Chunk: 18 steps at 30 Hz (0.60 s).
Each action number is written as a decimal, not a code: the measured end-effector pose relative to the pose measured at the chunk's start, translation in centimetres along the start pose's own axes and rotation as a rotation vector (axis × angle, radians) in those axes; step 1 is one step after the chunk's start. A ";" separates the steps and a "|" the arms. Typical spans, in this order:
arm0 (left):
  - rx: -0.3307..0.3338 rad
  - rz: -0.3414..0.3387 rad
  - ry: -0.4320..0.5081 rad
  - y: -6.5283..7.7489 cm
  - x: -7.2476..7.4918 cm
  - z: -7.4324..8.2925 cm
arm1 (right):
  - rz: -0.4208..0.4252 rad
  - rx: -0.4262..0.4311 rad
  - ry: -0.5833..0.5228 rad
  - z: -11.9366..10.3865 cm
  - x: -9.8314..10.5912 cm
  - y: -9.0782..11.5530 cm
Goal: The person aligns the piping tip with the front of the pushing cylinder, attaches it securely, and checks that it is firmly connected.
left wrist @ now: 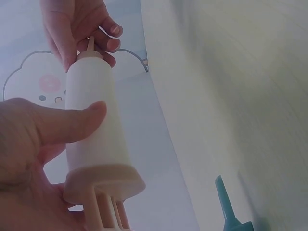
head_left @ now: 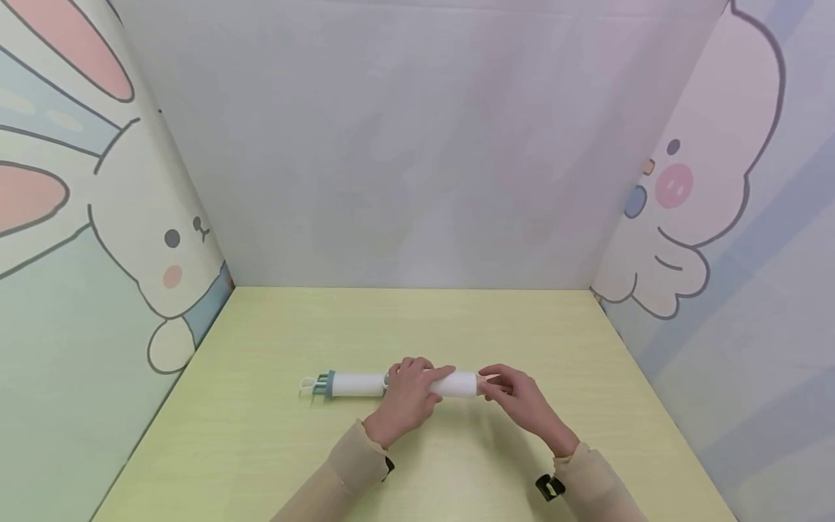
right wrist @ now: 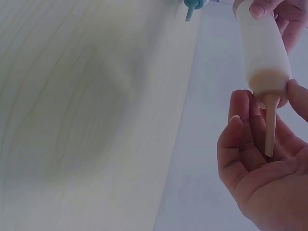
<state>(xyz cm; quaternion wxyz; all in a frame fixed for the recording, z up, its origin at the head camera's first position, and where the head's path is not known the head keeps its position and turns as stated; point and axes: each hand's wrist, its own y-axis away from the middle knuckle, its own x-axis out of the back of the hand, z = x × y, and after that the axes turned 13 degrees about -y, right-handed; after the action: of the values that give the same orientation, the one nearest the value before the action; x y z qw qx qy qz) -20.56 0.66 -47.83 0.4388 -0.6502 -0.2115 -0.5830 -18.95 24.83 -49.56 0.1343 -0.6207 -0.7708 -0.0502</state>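
A white syringe-like tube (head_left: 462,385) with beige ends is held sideways over the table. My left hand (head_left: 407,395) grips its body, the thumb lying along the white side in the left wrist view. A slotted beige end piece (left wrist: 103,183) sits at the near end there. At the other end is a beige nozzle cap (right wrist: 269,84) with a narrow spout, pinched between the thumb and fingers of my right hand (head_left: 522,400). A second white tube (head_left: 359,385) with a teal slotted end and a pale loop lies to the left, partly hidden behind my left hand.
The pale yellow table (head_left: 417,319) reaches back to a plain grey wall (head_left: 391,145). Side panels carry a cartoon rabbit (head_left: 150,239) and a white cartoon animal (head_left: 711,159). A teal spout (left wrist: 225,202) of the other tube shows near the left hand.
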 end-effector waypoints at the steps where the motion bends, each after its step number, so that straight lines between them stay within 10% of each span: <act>1: 0.001 -0.001 -0.002 0.0 0.0 0.0 | 0.002 -0.009 -0.016 0.0 0.0 0.0; 18: 0.007 -0.015 -0.009 0.0 -0.1 0.2 | -0.045 0.014 0.022 -0.1 0.3 0.2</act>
<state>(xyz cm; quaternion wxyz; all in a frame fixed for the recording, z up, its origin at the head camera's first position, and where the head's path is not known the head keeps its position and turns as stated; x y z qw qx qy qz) -20.44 0.83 -47.91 0.4359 -0.6496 -0.2202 -0.5827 -18.80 25.17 -49.37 0.1458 -0.6015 -0.7835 -0.0548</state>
